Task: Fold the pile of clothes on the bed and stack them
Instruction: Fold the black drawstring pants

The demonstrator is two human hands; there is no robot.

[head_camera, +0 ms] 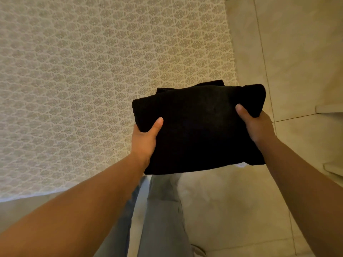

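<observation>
A folded black garment (198, 127) is held up in the air over the near right corner of the bed (74, 80). My left hand (146, 140) grips its left edge, thumb on top. My right hand (256, 125) grips its right edge, thumb on top too. A second black fold shows at the garment's far edge, and a bit of white fabric (241, 165) peeks out under its near right corner. No other clothes are in view on the bed.
The bed has a cream cover with a lace-like pattern; its right edge runs down the middle right and its near edge along the lower left. Beige floor tiles (297, 62) lie to the right. My legs in light blue jeans (159, 219) stand below.
</observation>
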